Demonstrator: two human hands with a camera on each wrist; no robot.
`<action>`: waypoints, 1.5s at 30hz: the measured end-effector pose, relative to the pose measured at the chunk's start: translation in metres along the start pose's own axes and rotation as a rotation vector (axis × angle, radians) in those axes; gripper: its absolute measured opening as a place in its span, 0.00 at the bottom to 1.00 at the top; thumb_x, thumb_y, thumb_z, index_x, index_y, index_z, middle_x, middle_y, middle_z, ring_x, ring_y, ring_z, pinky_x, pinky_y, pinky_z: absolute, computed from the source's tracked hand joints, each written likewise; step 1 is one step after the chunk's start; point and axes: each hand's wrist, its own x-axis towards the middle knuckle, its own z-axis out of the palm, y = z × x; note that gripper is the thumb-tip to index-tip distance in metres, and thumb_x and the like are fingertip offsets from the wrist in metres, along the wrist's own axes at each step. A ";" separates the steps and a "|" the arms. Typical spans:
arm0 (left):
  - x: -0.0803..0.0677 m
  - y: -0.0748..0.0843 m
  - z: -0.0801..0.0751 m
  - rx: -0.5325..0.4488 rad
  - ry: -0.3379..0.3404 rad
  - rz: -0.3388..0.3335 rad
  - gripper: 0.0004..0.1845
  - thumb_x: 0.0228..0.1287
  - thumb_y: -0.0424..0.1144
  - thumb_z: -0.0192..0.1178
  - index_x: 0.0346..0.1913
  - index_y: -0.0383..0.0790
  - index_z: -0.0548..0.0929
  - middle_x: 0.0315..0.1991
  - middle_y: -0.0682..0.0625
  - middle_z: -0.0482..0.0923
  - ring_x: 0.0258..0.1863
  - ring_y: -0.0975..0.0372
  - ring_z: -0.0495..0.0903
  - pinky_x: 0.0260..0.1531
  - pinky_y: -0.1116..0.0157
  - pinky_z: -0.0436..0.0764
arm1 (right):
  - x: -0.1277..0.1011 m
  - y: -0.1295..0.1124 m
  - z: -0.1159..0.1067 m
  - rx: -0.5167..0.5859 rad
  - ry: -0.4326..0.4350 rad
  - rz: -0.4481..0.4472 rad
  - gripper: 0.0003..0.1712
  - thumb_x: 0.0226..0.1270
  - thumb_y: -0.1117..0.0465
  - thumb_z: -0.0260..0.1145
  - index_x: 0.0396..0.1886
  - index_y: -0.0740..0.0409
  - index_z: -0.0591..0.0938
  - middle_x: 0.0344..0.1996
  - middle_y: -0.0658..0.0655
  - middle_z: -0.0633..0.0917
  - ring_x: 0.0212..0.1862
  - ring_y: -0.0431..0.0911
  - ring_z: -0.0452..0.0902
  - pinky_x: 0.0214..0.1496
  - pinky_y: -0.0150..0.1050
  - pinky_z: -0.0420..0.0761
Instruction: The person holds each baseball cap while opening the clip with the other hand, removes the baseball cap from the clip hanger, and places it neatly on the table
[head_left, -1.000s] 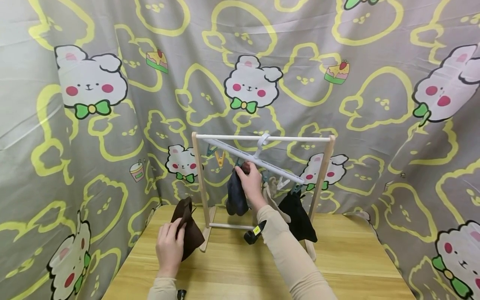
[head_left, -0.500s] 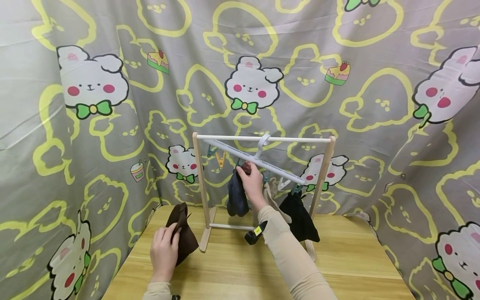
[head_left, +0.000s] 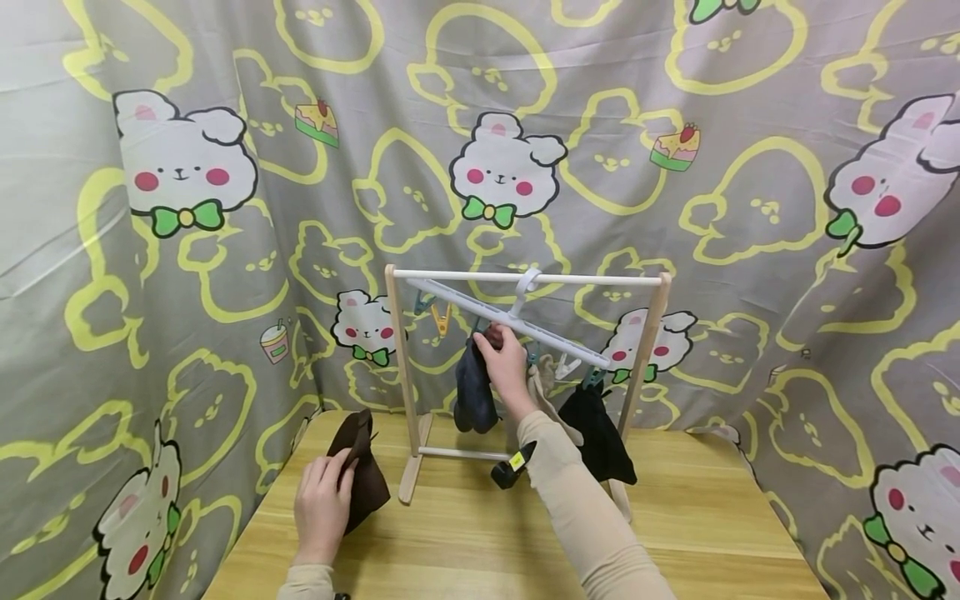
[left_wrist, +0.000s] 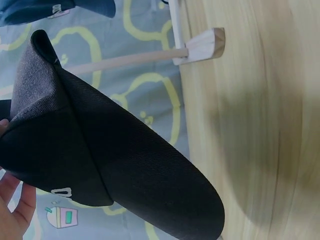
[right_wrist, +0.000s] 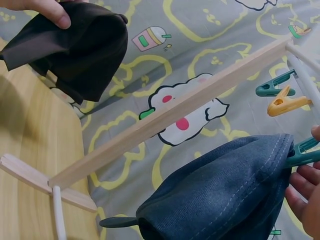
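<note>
Two hands at a small drying rack (head_left: 401, 367) with socks.

The left hand (head_left: 322, 504) grips a dark brown sock (head_left: 362, 471) just above the wooden counter (head_left: 480, 542), left of the rack's foot. The right hand (head_left: 505, 364) pinches a teal clip (right_wrist: 302, 152) holding a navy sock (head_left: 474, 387) on the white hanger (head_left: 517, 321); a black sock (head_left: 596, 433) hangs to its right.

The dark brown sock (head_left: 361, 477) hung limp from the left hand (head_left: 321, 509), its toe just above the tabletop (head_left: 465, 542). The navy sock (head_left: 475, 390) dangled from a teal clip (right_wrist: 300, 152) — pinched there by the right hand (head_left: 507, 367).
</note>
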 end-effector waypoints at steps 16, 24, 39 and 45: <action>-0.006 -0.011 -0.001 -0.005 -0.033 0.004 0.12 0.52 0.30 0.69 0.42 0.35 0.84 0.30 0.42 0.77 0.32 0.50 0.74 0.36 0.55 0.72 | -0.001 -0.001 -0.001 0.016 -0.019 0.001 0.24 0.67 0.50 0.66 0.57 0.59 0.79 0.50 0.61 0.85 0.53 0.52 0.82 0.55 0.47 0.81; -0.010 -0.017 0.001 -0.017 -0.035 0.018 0.13 0.51 0.29 0.69 0.41 0.34 0.84 0.30 0.42 0.76 0.32 0.50 0.74 0.38 0.56 0.71 | -0.001 -0.001 -0.004 0.030 -0.029 0.007 0.24 0.68 0.50 0.65 0.57 0.59 0.78 0.51 0.62 0.84 0.53 0.53 0.82 0.56 0.48 0.81; -0.019 -0.024 0.005 0.006 -0.042 0.062 0.15 0.45 0.26 0.72 0.40 0.36 0.86 0.28 0.45 0.77 0.28 0.52 0.75 0.32 0.56 0.74 | 0.000 0.001 -0.004 0.031 -0.027 0.001 0.23 0.67 0.51 0.66 0.57 0.59 0.79 0.50 0.61 0.85 0.52 0.53 0.82 0.55 0.48 0.81; -0.025 -0.026 0.007 0.017 -0.074 0.035 0.15 0.45 0.27 0.73 0.40 0.38 0.86 0.28 0.46 0.77 0.28 0.52 0.75 0.31 0.55 0.74 | -0.002 0.000 -0.005 0.030 -0.036 0.006 0.24 0.68 0.50 0.65 0.57 0.59 0.78 0.51 0.61 0.85 0.53 0.53 0.82 0.56 0.48 0.81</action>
